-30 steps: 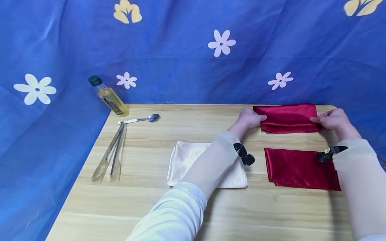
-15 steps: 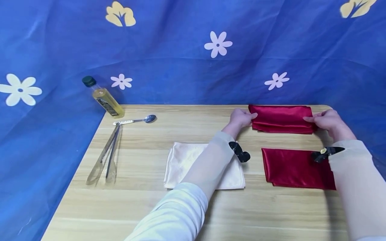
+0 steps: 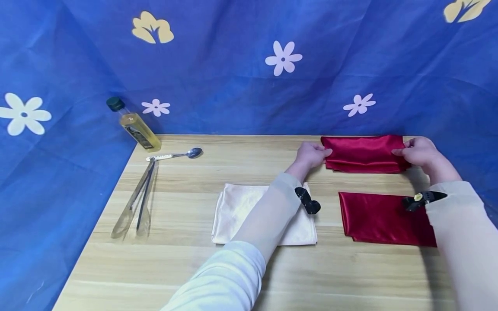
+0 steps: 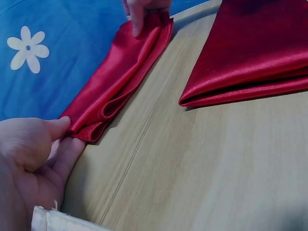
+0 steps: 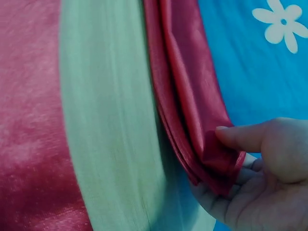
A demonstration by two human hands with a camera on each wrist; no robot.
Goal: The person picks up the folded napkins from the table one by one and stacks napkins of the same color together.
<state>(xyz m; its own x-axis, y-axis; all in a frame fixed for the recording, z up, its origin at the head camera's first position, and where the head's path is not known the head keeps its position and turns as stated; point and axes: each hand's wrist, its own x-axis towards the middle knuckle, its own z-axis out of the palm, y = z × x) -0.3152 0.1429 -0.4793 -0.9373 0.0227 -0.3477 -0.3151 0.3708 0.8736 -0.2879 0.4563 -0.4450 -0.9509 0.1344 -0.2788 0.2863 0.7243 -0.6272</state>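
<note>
A folded dark red satin cloth (image 3: 363, 153) lies at the back right edge of the table, held at both ends. My left hand (image 3: 310, 154) pinches its left end, thumb on top and fingers beneath, as the left wrist view shows. At the other end my right hand (image 3: 422, 153) pinches the cloth the same way; in the right wrist view the thumb presses on its layers (image 5: 192, 96). Nearer the front lies a second folded red satin cloth (image 3: 381, 218), partly under my right forearm. A folded white satin cloth (image 3: 241, 207) rests in the middle, partly hidden by my left forearm.
At the back left corner stands a bottle of yellow oil (image 3: 140, 131) with a dark green cap. A spoon (image 3: 175, 155) and metal tongs (image 3: 136, 198) lie beside it. A blue flowered curtain (image 3: 218, 86) hangs behind and left of the wooden table (image 3: 186, 268).
Both hands keep their pinch on the back red cloth, with small adjustments to its folds. The camera view has shifted slightly; the other things stay in place.
</note>
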